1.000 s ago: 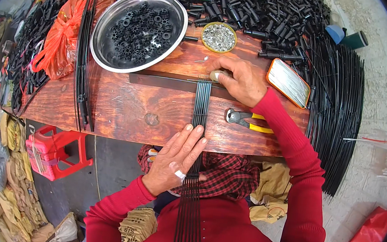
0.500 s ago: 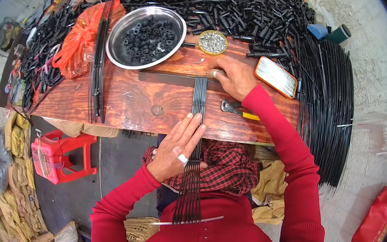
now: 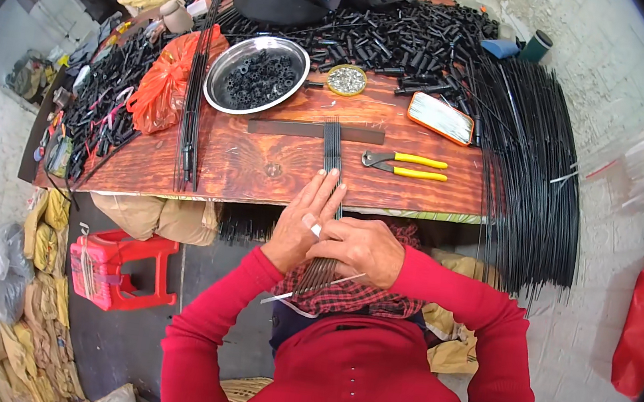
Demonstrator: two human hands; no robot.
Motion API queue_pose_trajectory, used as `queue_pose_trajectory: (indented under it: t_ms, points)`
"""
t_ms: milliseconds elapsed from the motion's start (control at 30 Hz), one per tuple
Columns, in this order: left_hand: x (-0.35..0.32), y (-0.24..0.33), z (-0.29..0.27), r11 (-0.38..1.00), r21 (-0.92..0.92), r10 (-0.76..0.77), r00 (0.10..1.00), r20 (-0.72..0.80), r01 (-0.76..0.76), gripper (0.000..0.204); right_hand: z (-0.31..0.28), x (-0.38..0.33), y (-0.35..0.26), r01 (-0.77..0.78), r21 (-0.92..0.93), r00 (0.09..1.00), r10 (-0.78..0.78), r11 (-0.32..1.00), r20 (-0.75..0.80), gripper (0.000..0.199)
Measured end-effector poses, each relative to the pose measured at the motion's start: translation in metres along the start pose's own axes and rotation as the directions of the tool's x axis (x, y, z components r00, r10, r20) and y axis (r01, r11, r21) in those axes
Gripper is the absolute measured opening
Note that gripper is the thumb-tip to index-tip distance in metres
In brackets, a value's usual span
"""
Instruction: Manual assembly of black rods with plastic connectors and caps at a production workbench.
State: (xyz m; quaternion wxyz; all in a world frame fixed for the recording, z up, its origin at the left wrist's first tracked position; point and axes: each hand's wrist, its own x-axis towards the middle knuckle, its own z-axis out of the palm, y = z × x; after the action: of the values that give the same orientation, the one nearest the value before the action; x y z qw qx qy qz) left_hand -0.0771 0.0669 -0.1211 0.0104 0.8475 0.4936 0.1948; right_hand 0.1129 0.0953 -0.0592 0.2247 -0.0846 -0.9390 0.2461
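Observation:
A flat row of thin black rods [image 3: 333, 140] runs from the tabletop over its front edge toward my lap. My left hand [image 3: 299, 226] lies along the rods with its fingers stretched out, a white wrap round its thumb. Just below the table edge, my right hand [image 3: 362, 252] is closed over the row beside that thumb; its fingertips are partly hidden. Beneath both hands the rods fan out slightly, with a thin white strip [image 3: 278, 298] crossing their lower ends. A dark flat bar [image 3: 283, 128] lies crosswise under the rods' upper ends.
Yellow-handled pincers [image 3: 415, 167] lie right of the rods. Farther back are a steel bowl [image 3: 299, 95] of black rings, a round dish [image 3: 347, 80] of small silvery pieces and an orange-rimmed tray [image 3: 440, 119] of white pins. Black rods [image 3: 538, 179] hang over the right edge.
My right hand has come down from the dark bar to the rods beside my left hand and closed there. The pincers, partly covered before, now show whole. The view has shifted a little.

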Motion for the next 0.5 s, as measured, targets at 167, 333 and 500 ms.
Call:
queue_pose_trajectory:
  t_ms: [167, 333, 500]
  points:
    - [0.025, -0.020, -0.048, 0.997, -0.074, 0.036, 0.962, 0.270, -0.017, 0.085, -0.012, -0.005, 0.000, -0.051, 0.092, 0.998, 0.053, 0.994, -0.020, 0.035]
    - [0.062, -0.057, -0.033, 0.986, 0.074, 0.134, 0.976, 0.170, -0.148, 0.072, -0.019, -0.002, -0.006, -0.049, 0.161, 0.994, 0.064, 0.986, -0.089, 0.029]
    - [0.084, -0.086, 0.007, 0.983, 0.034, 0.184, 0.980, -0.075, -0.182, 0.059, -0.053, 0.003, -0.034, 0.017, 0.154, 0.998, -0.007, 0.988, -0.066, 0.020]
